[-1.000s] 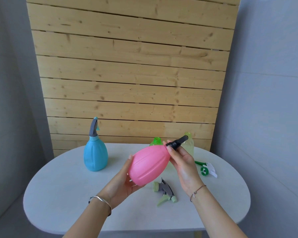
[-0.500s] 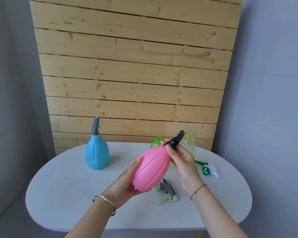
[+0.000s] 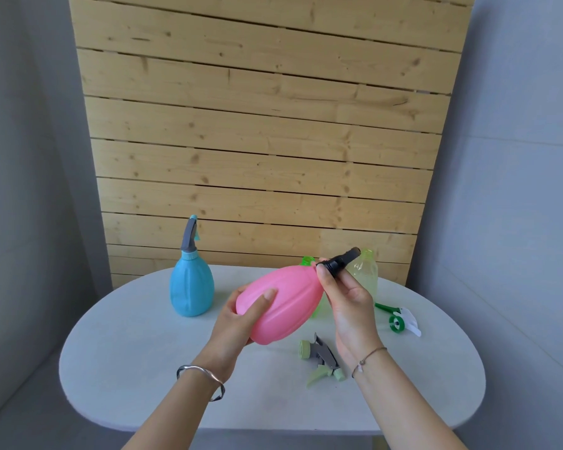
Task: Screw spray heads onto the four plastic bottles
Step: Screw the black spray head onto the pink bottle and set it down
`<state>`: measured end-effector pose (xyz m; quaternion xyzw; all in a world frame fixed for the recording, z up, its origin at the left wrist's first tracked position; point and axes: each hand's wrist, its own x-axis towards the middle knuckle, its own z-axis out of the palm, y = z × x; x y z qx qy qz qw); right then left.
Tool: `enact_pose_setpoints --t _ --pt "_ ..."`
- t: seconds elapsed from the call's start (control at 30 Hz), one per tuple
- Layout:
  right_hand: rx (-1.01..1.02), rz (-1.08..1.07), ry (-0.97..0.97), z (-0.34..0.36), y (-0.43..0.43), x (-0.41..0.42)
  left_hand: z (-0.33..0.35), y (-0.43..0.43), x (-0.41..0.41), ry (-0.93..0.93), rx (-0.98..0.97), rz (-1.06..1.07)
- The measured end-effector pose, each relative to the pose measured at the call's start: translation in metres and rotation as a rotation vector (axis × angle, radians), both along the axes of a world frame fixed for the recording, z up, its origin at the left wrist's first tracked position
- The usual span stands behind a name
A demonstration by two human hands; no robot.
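Note:
My left hand (image 3: 238, 323) cradles the base of a pink bottle (image 3: 283, 303), held tilted above the table with its neck pointing up and right. My right hand (image 3: 346, 295) grips a black spray head (image 3: 338, 259) sitting at that neck. A blue bottle (image 3: 191, 285) with a grey spray head (image 3: 189, 237) on it stands upright at the back left. Behind the pink bottle, a bright green bottle neck (image 3: 307, 261) and a pale yellow-green bottle (image 3: 366, 271) stand without heads. A loose grey and pale green spray head (image 3: 322, 358) lies under my right wrist.
The white oval table (image 3: 137, 352) stands against a wooden slat wall (image 3: 260, 125). A green and white spray head (image 3: 398, 319) lies at the right of the table. Grey walls close in on both sides.
The pink bottle has tipped more upright and risen slightly. My right hand has turned on the black spray head, and my left fingers have shifted around the bottle's base.

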<state>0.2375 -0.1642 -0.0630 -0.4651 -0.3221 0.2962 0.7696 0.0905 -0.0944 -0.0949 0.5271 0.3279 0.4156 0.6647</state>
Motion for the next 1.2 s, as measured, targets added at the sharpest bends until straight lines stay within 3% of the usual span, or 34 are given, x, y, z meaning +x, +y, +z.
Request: enact_pose_setpoints --t 0.27,0.43,0.53,0.63,0.77,0.93,1.2 --pt "-0.038 0.238 -0.067 0.024 0.005 -0.011 0.003 0.01 -0.015 -0.115 -0.086 -0.072" --pt "-0.119 0.332 0.091 0.038 0.022 -0.021 0.001 0.019 -0.027 -0.134 -0.107 -0.069" --pt "-0.138 0.34 0.088 0.043 0.037 -0.028 0.002 0.027 -0.037 -0.108 -0.113 -0.055" --pt "-0.127 0.332 0.004 0.049 0.054 -0.033 0.004 0.045 -0.055 0.031 -0.092 0.076" --pt "-0.151 0.296 -0.163 0.05 0.078 -0.032 -0.005 0.07 -0.084 0.353 0.051 0.352" --pt "-0.215 0.318 -0.252 0.03 0.111 -0.028 -0.019 0.085 -0.099 0.646 0.262 0.33" --pt "-0.273 0.278 -0.258 -0.002 0.145 -0.026 -0.024 0.095 -0.098 0.726 0.294 0.246"
